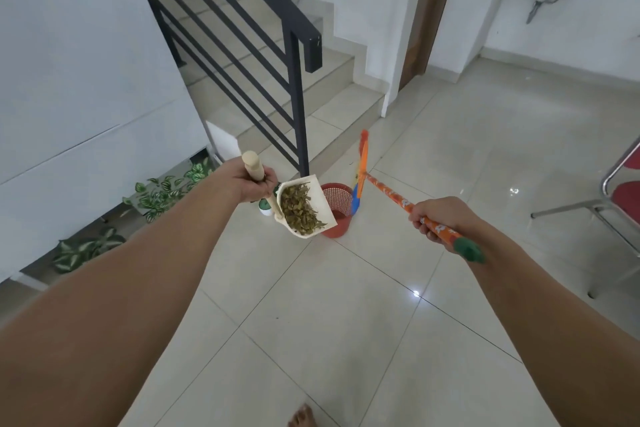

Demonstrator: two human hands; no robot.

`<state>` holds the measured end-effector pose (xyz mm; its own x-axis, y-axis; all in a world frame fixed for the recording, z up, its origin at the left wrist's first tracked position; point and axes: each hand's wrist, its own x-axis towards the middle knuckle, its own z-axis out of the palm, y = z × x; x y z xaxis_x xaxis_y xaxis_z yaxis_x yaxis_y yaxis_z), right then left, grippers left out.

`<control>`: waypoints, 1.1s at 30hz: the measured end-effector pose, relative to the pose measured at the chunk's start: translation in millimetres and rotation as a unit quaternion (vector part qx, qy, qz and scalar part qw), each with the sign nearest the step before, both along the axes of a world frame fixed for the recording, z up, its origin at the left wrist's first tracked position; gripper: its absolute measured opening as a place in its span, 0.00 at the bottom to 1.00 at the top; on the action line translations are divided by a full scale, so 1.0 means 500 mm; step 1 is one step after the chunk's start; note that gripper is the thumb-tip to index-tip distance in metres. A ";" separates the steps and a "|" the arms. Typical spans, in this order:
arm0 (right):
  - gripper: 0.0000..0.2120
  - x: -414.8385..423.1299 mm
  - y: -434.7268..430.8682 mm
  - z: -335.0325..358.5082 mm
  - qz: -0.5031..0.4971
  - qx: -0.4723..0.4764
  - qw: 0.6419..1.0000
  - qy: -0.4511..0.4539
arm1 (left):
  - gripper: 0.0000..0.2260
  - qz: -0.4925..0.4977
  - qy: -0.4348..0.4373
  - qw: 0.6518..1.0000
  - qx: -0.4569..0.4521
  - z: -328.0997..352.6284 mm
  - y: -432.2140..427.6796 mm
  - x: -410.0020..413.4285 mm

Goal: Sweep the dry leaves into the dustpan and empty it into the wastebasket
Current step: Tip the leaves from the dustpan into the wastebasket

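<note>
My left hand (252, 182) grips the cream handle of the dustpan (320, 194), which hangs lifted off the floor. A heap of dry leaves (298, 210) fills its scoop. The scoop overlaps the left rim of the red mesh wastebasket (337, 199) standing on the floor just behind it. My right hand (438, 215) holds the orange patterned broom handle (391, 193) near its green end cap. The broom head (361, 170), orange and blue, stands past the right side of the wastebasket.
A black stair railing (298, 87) and tiled steps rise behind the wastebasket. Potted green-and-white plants (166, 191) line the white wall at left. A metal chair with a red seat (623, 198) stands at right. My bare foot (303, 416) shows at the bottom edge.
</note>
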<state>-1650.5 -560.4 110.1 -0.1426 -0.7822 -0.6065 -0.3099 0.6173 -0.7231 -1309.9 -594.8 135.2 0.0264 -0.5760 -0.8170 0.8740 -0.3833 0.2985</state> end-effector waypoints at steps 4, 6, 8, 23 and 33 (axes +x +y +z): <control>0.07 -0.032 -0.057 -0.017 -0.008 -0.004 1.000 -0.005 | 0.06 -0.021 -0.021 0.999 -0.036 -0.023 -0.058 -0.041; 0.06 -0.052 -0.090 -0.025 0.003 -0.005 1.000 0.001 | 0.08 -0.034 -0.048 0.997 -0.048 -0.039 -0.085 -0.071; 0.03 -0.075 -0.124 -0.032 0.033 0.001 0.999 0.016 | 0.08 -0.049 -0.081 0.994 -0.056 -0.053 -0.105 -0.112; 0.03 -0.309 -0.293 -0.058 0.144 0.028 0.989 0.034 | 0.10 -0.110 -0.224 0.968 -0.020 -0.188 -0.168 -0.432; 0.03 -0.353 -0.336 -0.064 0.173 0.051 0.983 0.028 | 0.19 -0.181 -0.304 0.935 -0.007 -0.215 -0.199 -0.513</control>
